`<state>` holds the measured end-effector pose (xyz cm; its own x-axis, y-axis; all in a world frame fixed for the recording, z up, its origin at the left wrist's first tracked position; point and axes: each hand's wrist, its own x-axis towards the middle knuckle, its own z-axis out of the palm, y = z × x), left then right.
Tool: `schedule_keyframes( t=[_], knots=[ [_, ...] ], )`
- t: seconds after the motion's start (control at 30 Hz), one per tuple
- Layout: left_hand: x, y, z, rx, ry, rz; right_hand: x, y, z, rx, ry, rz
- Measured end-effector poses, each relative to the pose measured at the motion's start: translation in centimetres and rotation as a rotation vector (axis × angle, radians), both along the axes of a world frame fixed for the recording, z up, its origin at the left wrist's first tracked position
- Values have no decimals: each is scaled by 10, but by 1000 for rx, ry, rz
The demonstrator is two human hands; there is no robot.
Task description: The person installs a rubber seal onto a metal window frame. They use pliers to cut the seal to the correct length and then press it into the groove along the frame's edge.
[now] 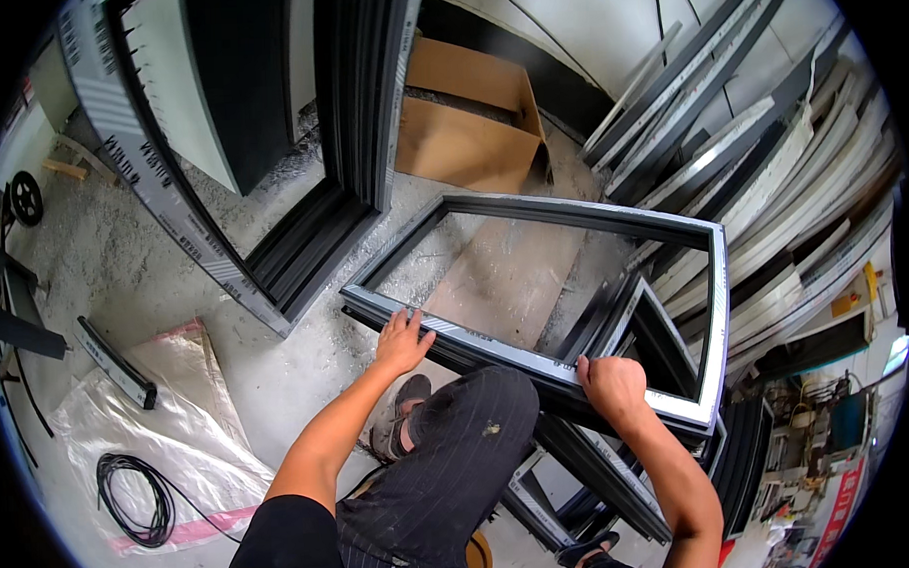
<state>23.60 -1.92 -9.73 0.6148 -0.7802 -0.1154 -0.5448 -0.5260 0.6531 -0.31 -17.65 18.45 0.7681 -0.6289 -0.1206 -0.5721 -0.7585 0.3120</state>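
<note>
A dark window frame (718,315) with pale protective film on its face lies tilted in front of me, above my bent knee. My left hand (405,343) rests on its near bar toward the left corner, fingers stretched out over the film. Farther right along the same bar, my right hand (613,387) is closed round the edge, with its thumb on top. Through the opening show the floor and more dark frame pieces (641,323). Other frames (601,469) are stacked underneath, partly hidden by my leg and the held frame.
A large filmed frame (197,233) stands upright at the left. Behind lies an open cardboard box (470,143). Long profile strips (752,213) lean along the right wall. On the left floor are a pale sheet (194,423), a black cable coil (142,500) and a short profile piece (115,362).
</note>
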Motion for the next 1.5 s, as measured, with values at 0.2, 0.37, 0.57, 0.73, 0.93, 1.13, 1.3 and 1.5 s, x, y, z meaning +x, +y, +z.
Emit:
schedule_keyframes(
  t=[0.2,0.37,0.57,0.73,0.93,1.13,1.3,1.5],
  knots=[
    [4,-34,113,-531,72,-342,78,2,59,-130,97,131],
    [13,-60,193,-576,131,-62,170,25,105,-255,308,225],
    [100,-25,172,-807,270,404,225,150,162,-452,-242,772],
    [168,-8,188,-770,415,517,139,180,176,-327,-729,730],
    [184,3,179,-859,493,658,25,149,112,-22,-511,447],
    [153,69,177,-1287,701,666,-57,138,75,37,-471,267],
    [202,121,147,-1163,675,780,-68,131,61,96,-512,321],
    [97,162,291,-817,-879,664,-96,119,34,135,-496,300]
  ],
)
